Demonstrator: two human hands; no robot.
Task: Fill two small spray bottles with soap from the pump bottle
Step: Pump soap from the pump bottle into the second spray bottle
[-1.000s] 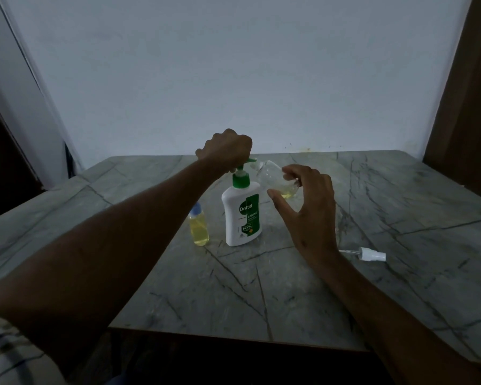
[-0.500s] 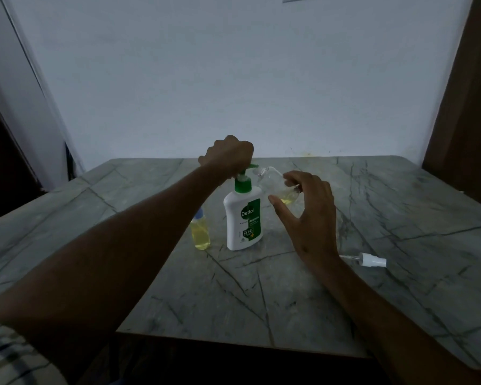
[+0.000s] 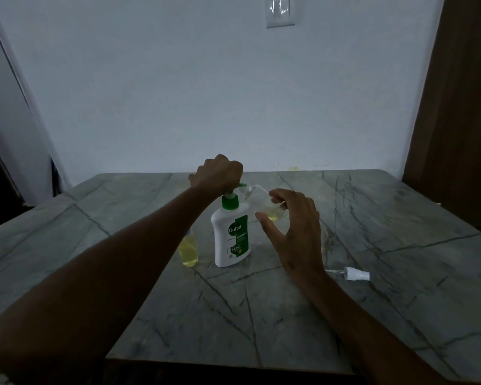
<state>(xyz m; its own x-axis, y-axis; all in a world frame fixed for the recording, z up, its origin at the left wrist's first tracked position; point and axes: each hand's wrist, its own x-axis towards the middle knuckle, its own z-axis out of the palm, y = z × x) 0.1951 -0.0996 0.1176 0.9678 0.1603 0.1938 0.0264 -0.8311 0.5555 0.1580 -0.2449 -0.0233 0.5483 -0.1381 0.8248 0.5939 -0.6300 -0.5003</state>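
While the left hand (image 3: 220, 173) sits clenched over the green pump head, the pump bottle (image 3: 231, 237) stands upright directly beneath it on the worktop (image 3: 400, 245). Right hand (image 3: 295, 226) grasps a clear small spray bottle (image 3: 264, 201) between fingertips and thumb, tilted, its open neck up against the pump spout just right of the left hand. A little yellow soap is pooled at that bottle's low end. Second spray bottle (image 3: 188, 251), filled yellow, stands just beside the pump bottle, below the left forearm. Loose white sprayer cap (image 3: 356, 273) lies flat on the worktop, right of the right wrist, apart from it.
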